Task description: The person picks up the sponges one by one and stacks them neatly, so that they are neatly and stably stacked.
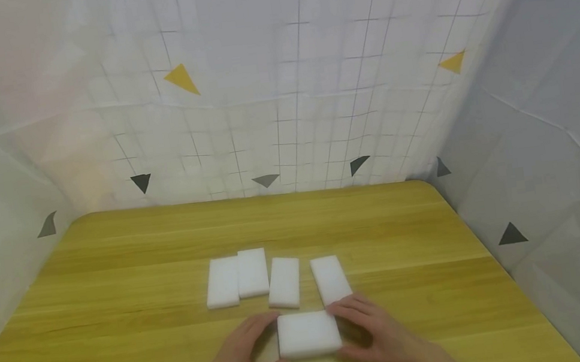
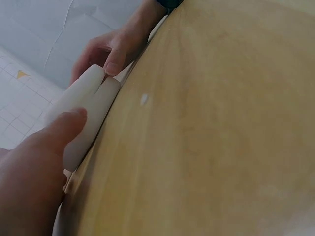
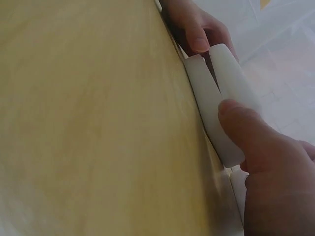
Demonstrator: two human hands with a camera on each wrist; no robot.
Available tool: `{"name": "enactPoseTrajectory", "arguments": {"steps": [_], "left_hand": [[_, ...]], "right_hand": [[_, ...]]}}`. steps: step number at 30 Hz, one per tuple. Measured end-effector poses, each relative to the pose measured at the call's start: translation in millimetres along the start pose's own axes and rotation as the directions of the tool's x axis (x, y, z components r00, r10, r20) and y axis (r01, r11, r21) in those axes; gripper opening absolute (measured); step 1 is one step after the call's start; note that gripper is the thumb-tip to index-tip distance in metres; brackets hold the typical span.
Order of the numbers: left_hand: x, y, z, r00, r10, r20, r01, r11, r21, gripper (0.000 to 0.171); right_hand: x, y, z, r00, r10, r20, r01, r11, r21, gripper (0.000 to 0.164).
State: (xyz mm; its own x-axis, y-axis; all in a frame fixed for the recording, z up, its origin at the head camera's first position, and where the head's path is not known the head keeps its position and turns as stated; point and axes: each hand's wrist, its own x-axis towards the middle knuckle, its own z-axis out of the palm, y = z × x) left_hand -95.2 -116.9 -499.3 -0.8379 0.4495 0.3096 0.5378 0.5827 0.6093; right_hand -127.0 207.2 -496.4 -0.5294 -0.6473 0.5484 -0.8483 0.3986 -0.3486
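Note:
In the head view, two white foam sponges [image 1: 309, 334] lie one on top of the other near the front of the table, overlapping so they look like one. My left hand [image 1: 238, 356] grips their left end, thumb on the near side and fingers behind. At the right end my right hand [image 1: 382, 336] holds them the same way. The right wrist view shows the upper sponge [image 3: 232, 71] and the lower sponge [image 3: 209, 105] with a wedge-shaped gap between them, wider toward the left hand. The lower one rests close over the tabletop.
Behind the hands lie more white sponges: a left one [image 1: 221, 283] touching its neighbour [image 1: 253, 273], a middle one [image 1: 284, 283], and a right one [image 1: 330, 278] just beyond my right fingers. White sheeting [image 1: 280, 103] with triangle marks surrounds the wooden table [image 1: 120, 298].

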Motion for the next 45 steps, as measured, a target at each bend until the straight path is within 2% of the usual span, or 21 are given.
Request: {"name": "enactPoseTrajectory", "arguments": {"steps": [14, 18, 27, 33, 40, 45], "left_hand": [[-0.2, -2.1, 0.6, 0.998, 0.062, -0.013, -0.062, 0.998, -0.011, 0.068], [0.2, -1.8, 0.9, 0.999, 0.048, -0.022, -0.048, 0.999, -0.025, 0.065], [0.9, -0.8, 1.3, 0.998, 0.046, -0.042, -0.048, 0.998, -0.038, 0.064], [1.1, -1.3, 0.8, 0.996, 0.075, -0.053, -0.077, 0.996, -0.037, 0.065], [0.9, -1.3, 0.8, 0.996, 0.068, -0.05, -0.07, 0.997, -0.024, 0.065], [0.6, -1.9, 1.3, 0.994, 0.092, -0.063, -0.092, 0.996, -0.006, 0.065]], "right_hand": [[-2.8, -0.2, -1.2, 0.999, 0.04, 0.034, -0.04, 0.999, -0.017, 0.07], [-2.0, -0.4, -1.1, 0.999, 0.034, 0.026, -0.034, 0.999, -0.004, 0.07], [-4.1, -1.5, -1.0, 0.995, 0.082, 0.057, -0.08, 0.996, -0.033, 0.072], [-4.1, -1.3, -0.5, 0.994, 0.085, 0.062, -0.084, 0.996, -0.02, 0.071], [-4.5, -0.2, -0.1, 0.994, 0.085, 0.063, -0.085, 0.996, -0.014, 0.073], [-4.2, 0.6, -2.1, 0.994, 0.094, 0.055, -0.094, 0.996, 0.0, 0.073]]}}
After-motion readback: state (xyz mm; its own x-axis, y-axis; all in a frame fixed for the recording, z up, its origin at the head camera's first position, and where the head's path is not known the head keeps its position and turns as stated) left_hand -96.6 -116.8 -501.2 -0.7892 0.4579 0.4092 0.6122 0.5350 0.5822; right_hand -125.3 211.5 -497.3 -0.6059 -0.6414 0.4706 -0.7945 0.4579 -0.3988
